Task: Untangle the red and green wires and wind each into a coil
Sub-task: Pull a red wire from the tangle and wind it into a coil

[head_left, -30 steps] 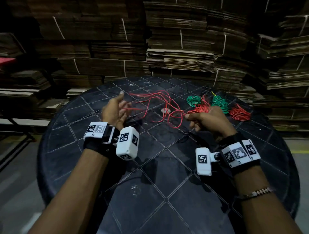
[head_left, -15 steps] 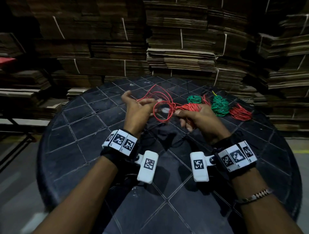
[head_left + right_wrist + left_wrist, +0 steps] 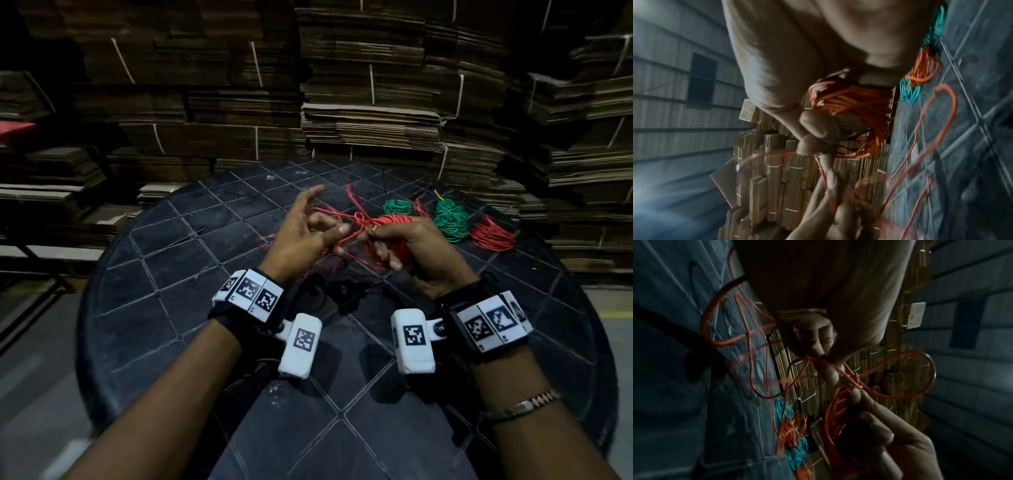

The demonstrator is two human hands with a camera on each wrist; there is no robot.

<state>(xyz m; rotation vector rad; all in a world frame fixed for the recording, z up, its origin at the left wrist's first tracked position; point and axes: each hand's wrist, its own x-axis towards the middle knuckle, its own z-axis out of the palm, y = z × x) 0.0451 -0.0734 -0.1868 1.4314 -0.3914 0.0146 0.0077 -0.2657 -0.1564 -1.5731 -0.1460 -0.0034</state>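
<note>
Head view: right hand [image 3: 416, 253] clamped round a part-wound red coil [image 3: 394, 236], held above the black grid-scored worktop [image 3: 144, 308]. Left hand [image 3: 301, 236] pinching the loose red wire [image 3: 356, 219] thumb to finger, index finger straight and free. Finished green coils [image 3: 448, 219] and red coils [image 3: 491, 236] parked at far right of worktop; stacked flat cardboard [image 3: 370, 113] behind.

Left wrist view: loose red wire [image 3: 869, 379] running in open loops, crossing itself in a small knot-like twist just beside right-hand fingers [image 3: 856, 395]. Thin, round, smooth insulation; keeps its curve, so springy rather than limp. Light. Likely to slip through a loose pinch.

Right wrist view: blurred, but red coil [image 3: 855, 104] seemingly wrapped round the fingers [image 3: 812, 129], thumb pressing turns down. More slack looping over the worktop [image 3: 982, 146].

Handling judgement: best gripped close to the twist, short lead, steady tension; bundle prone to springing open if thumb pressure drops. Hard pulls likely to tighten the crossing.
</note>
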